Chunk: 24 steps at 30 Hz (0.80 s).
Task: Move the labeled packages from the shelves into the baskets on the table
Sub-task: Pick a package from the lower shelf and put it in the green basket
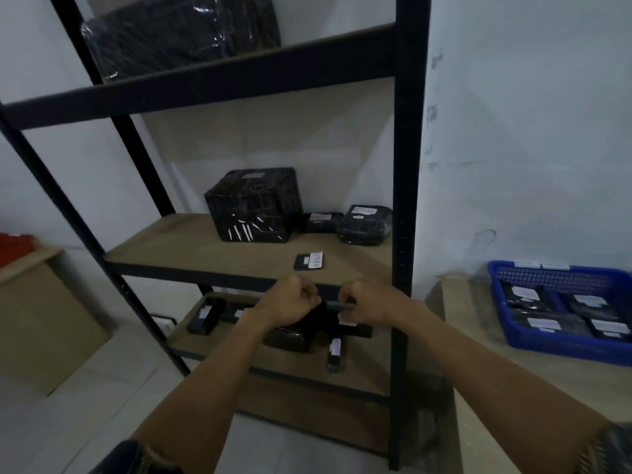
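Both of my hands hold one black wrapped package (316, 325) in front of the lower shelf of a black metal rack. My left hand (292, 301) grips its left end and my right hand (364, 302) grips its right end near a white label. On the middle shelf (178, 248) stand a large black wrapped box (254, 203), two smaller black packages (364, 222) and a flat labeled packet (308, 261). More black labeled packages (207, 316) lie on the lower shelf. A blue basket (561, 313) on the table at right holds several labeled packages.
A big black wrapped bundle (181, 32) fills the top shelf. The wooden table (485, 388) stands right of the rack against a white wall. A cardboard box (37, 323) with something red (15, 246) behind it sits at the left on the tiled floor.
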Each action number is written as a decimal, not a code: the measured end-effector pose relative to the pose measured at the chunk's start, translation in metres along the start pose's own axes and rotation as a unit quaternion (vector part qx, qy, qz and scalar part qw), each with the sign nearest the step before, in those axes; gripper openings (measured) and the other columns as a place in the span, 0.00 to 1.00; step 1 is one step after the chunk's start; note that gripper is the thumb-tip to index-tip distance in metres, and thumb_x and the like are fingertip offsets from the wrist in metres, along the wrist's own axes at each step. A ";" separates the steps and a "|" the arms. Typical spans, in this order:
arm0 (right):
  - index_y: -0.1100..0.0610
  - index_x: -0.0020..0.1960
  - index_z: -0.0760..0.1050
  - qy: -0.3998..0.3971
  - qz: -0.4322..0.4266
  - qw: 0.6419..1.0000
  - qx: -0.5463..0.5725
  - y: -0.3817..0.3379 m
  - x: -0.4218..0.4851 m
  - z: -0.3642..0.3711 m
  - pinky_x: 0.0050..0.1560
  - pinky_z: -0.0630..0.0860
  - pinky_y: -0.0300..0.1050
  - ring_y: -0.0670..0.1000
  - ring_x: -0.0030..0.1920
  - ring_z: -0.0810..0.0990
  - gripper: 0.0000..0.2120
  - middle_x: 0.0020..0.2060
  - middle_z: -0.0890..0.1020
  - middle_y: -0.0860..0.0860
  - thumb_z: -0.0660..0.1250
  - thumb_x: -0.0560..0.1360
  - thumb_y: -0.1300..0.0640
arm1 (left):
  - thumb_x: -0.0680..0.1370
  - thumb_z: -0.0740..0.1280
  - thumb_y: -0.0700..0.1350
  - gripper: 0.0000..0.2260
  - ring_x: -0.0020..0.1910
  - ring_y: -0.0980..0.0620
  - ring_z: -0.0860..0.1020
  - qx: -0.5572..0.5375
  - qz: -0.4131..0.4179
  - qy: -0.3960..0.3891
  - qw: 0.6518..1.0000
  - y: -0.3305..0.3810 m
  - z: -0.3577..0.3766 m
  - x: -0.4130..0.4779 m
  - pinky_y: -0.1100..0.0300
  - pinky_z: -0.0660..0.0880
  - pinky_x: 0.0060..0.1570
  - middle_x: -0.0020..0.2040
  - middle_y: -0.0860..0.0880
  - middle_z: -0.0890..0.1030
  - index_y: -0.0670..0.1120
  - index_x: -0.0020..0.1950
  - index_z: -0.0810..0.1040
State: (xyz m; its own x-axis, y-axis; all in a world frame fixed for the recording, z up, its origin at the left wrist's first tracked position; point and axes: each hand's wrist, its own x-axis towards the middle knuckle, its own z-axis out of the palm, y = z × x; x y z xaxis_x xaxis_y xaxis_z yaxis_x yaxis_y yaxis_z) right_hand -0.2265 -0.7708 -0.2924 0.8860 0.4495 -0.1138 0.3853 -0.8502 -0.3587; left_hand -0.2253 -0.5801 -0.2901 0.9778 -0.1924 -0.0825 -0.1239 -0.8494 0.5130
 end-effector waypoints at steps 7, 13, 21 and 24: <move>0.54 0.66 0.68 0.116 0.079 0.990 -0.017 0.006 0.061 0.004 0.61 0.69 0.54 0.56 0.63 0.71 0.25 0.64 0.71 0.55 0.57 0.77 0.37 | 0.76 0.67 0.44 0.04 0.47 0.50 0.80 -0.027 0.026 0.051 0.998 -0.020 -0.015 0.093 0.58 0.75 0.49 0.45 0.50 0.81 0.49 0.49 0.80; 0.56 0.72 0.60 0.165 0.189 0.968 0.009 0.030 0.097 0.006 0.72 0.58 0.56 0.58 0.73 0.60 0.30 0.74 0.60 0.58 0.57 0.77 0.39 | 0.74 0.68 0.46 0.09 0.51 0.48 0.78 0.029 0.099 0.051 0.993 -0.020 -0.017 0.172 0.56 0.75 0.53 0.52 0.46 0.79 0.47 0.52 0.82; 0.53 0.74 0.58 0.156 0.238 0.958 -0.021 0.055 0.113 0.027 0.74 0.49 0.56 0.56 0.75 0.54 0.32 0.76 0.57 0.55 0.52 0.77 0.36 | 0.75 0.69 0.55 0.25 0.67 0.46 0.70 -0.008 0.111 0.031 0.993 -0.003 0.006 0.238 0.51 0.68 0.67 0.68 0.45 0.69 0.47 0.69 0.70; 0.53 0.72 0.62 0.188 0.240 0.951 -0.058 0.056 0.115 0.043 0.73 0.50 0.57 0.57 0.75 0.56 0.37 0.75 0.61 0.56 0.40 0.71 0.34 | 0.74 0.67 0.62 0.29 0.67 0.44 0.70 -0.021 0.082 0.035 0.996 0.005 0.014 0.263 0.49 0.69 0.65 0.69 0.45 0.70 0.48 0.69 0.68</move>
State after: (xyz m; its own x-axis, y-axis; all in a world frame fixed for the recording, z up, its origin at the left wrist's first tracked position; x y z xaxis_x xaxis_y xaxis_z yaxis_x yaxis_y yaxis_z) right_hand -0.1145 -0.7550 -0.3659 0.9881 -0.1090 0.1082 -0.0802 -0.9670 -0.2419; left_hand 0.0284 -0.6415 -0.3213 0.9547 -0.2906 0.0634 -0.2764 -0.7883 0.5498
